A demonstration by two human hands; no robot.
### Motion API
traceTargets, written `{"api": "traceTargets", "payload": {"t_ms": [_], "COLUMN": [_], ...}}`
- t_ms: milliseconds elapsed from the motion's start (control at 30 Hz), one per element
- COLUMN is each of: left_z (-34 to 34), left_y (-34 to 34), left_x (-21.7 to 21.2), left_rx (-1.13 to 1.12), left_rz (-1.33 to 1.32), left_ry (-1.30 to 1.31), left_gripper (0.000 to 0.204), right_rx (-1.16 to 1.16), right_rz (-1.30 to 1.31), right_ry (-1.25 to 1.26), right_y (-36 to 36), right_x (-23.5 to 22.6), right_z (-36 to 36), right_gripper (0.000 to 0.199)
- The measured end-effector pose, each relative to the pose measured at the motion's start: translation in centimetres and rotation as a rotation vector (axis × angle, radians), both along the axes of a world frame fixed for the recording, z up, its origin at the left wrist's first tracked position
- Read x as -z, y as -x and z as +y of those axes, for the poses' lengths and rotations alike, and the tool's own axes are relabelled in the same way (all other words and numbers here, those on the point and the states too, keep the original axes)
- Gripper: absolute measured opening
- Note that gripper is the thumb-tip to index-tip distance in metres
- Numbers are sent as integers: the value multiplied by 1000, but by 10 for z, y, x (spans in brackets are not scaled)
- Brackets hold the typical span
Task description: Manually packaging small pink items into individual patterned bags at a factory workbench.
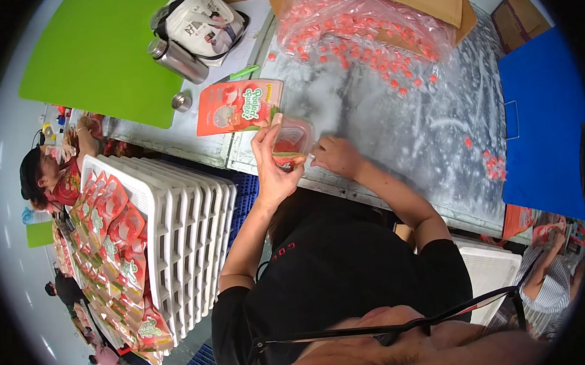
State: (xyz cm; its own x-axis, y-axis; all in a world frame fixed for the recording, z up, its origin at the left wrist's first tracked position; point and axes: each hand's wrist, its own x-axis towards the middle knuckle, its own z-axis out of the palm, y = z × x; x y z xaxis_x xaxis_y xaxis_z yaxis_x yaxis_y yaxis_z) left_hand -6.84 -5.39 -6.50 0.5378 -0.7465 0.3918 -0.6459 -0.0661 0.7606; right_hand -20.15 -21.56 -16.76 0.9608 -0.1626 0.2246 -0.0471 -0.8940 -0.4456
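My left hand (277, 163) is closed round a red and green pouch (293, 138) with a clear window, held above the near edge of the metal table. Close by on its right, my right hand (336, 156) has its fingers bent together beside a small white bit at the pouch's edge. Whatever those fingers pinch is too small to make out. Flat on the table, left of the pouch, lies a red printed package (240, 106) of a similar look.
Many small red pieces (392, 67) spill from a plastic-lined cardboard box (462, 9) at the back. A steel flask (181, 62), its lid (181, 101), a green-handled knife (244, 72) and a white bag (201, 26) stand back left. Stacked white crates (190, 232) hold filled pouches; blue board (544, 119) at right.
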Motion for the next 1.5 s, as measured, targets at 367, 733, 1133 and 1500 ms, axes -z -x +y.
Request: {"api": "traceTargets", "payload": {"t_ms": [367,733,1133,1500], "left_z": [-2,-19,-33,-25], "left_y": [5,22,23,13], "left_x": [8,2,6,-11], "left_rx": [24,61,100,172], "left_rz": [-87,-21,21,8], "left_ry": [-20,-63,25,174], "left_gripper": [94,97,93,82], "right_rx": [275,178,123,803], "right_rz": [-289,-600,-701,-13], "right_ry": [-1125,-1334,-1034,283], "right_y": [10,-13,-4,34], "right_x": [-63,-130,-142,11], "right_z": [-24,1,-11,-195], "right_gripper": [24,26,33,52]}}
